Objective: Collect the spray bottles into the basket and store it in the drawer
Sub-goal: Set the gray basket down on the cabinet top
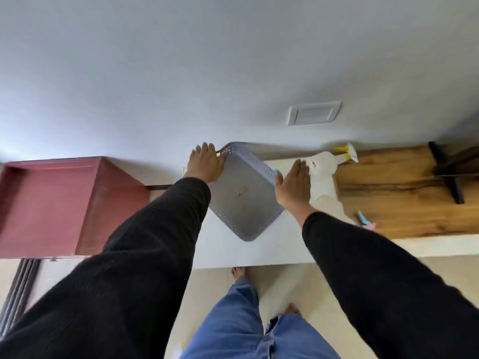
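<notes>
A grey perforated basket (243, 200) sits cornerwise over the white counter (282, 244), its inside facing me and holding no bottles. My left hand (206, 163) grips its far left corner, fingers over the rim. My right hand (294, 186) presses against its right side with the thumb on the rim and the fingers stretched out. Just beyond the right hand lies a white spray bottle (324, 167) with a yellow and blue nozzle pointing right. A second spray head (366, 222), blue and pink, pokes out beside my right forearm; its body is hidden.
A dark red box (51, 203) stands at the left against the wall. A wooden top (404, 200) runs to the right with a black bracket (448, 172) on it. A white wall plate (313, 113) is above. My legs stand on the pale floor below.
</notes>
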